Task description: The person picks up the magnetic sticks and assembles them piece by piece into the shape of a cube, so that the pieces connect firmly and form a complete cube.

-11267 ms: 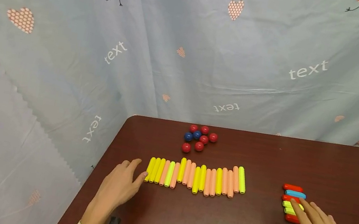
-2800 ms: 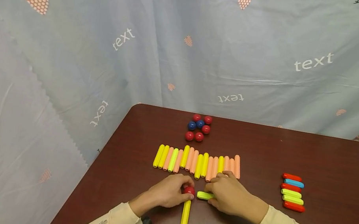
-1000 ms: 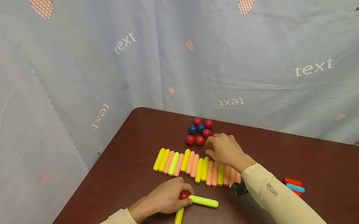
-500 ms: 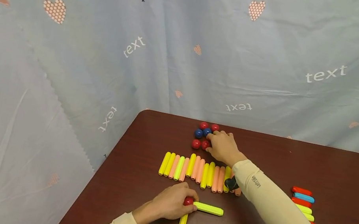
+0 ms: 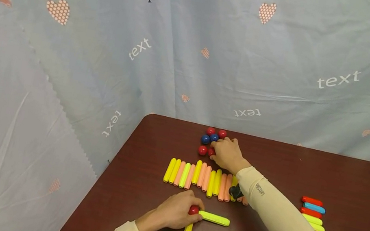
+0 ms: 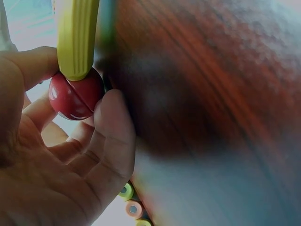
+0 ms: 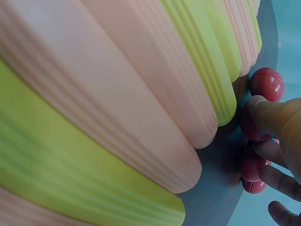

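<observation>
While left hand (image 5: 173,213) pinches red ball (image 5: 194,210) (btwn sticks), right hand (image 5: 225,154) fingers curl on balls (image 5: 209,140).

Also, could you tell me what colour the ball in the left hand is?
Red ball, clearest in the left wrist view.

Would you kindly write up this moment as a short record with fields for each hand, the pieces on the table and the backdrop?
Left hand: left hand pinches a red ball that joins two yellow sticks at a right angle.
Right hand: right hand reaches into the ball cluster, fingertips on a red one; whether it grips is unclear.
Stick row: yellow and pink sticks side by side, between the hands.
Side stack: red, blue and yellow sticks at the right.
Surface: dark brown table.
Backdrop: pale printed cloth.
</observation>
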`<state>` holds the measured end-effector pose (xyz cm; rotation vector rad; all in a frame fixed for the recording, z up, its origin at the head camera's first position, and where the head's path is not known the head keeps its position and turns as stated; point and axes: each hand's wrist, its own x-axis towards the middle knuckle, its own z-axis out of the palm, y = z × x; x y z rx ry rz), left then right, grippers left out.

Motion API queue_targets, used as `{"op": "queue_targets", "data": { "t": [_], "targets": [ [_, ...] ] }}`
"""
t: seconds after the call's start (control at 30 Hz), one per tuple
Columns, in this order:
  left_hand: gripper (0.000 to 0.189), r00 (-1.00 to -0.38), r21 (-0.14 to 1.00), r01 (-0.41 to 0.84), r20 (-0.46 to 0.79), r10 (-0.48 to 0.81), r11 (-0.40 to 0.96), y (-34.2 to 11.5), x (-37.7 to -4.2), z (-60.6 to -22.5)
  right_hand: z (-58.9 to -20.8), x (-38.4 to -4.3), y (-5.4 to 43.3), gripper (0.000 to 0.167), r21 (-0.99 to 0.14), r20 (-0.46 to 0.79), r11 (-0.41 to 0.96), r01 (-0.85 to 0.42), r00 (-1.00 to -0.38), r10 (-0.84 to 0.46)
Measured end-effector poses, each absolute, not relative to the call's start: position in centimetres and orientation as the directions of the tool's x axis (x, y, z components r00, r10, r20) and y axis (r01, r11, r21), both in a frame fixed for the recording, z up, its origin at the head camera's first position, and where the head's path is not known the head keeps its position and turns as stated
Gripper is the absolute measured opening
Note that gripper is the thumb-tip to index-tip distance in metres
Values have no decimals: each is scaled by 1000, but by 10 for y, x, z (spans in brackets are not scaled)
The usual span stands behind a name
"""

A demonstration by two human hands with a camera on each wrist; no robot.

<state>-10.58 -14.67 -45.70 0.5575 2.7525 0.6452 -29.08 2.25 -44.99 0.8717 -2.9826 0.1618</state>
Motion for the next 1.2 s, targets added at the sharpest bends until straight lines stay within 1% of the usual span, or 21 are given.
{"op": "queue_targets", "data": {
  "t": [0.2,0.5,0.6,0.7,0.8,0.97,1.03,1.2],
  "targets": [
    [17,-890,479,309,-160,427,822,-147,-107,-456,-451,-291,23,45,-65,33,848,-525,-851,-524],
    [17,-890,470,307,-165,424,827,-146,-107,-455,-448,-290,32,46,-59,19,851,-523,-852,-522],
    [16,-889,466,313,-162,428,827,-146,-107,-455,-448,-290,37,45,-49,36,845,-532,-847,-531],
    [16,-889,466,322,-151,433,824,-146,-108,-455,-443,-285,46,43,-23,86,834,-551,-832,-548],
    [16,-886,480,321,-154,438,817,-145,-108,-457,-435,-273,63,43,-3,139,821,-570,-814,-564],
    [16,-884,502,312,-157,440,806,-146,-110,-459,-424,-239,96,43,34,230,785,-619,-759,-609],
    [16,-883,510,316,-149,444,800,-147,-111,-459,-424,-223,110,41,55,251,765,-642,-733,-633],
    [16,-880,520,328,-135,455,789,-149,-113,-459,-432,-186,140,41,69,277,729,-681,-689,-670]
  ]
}}
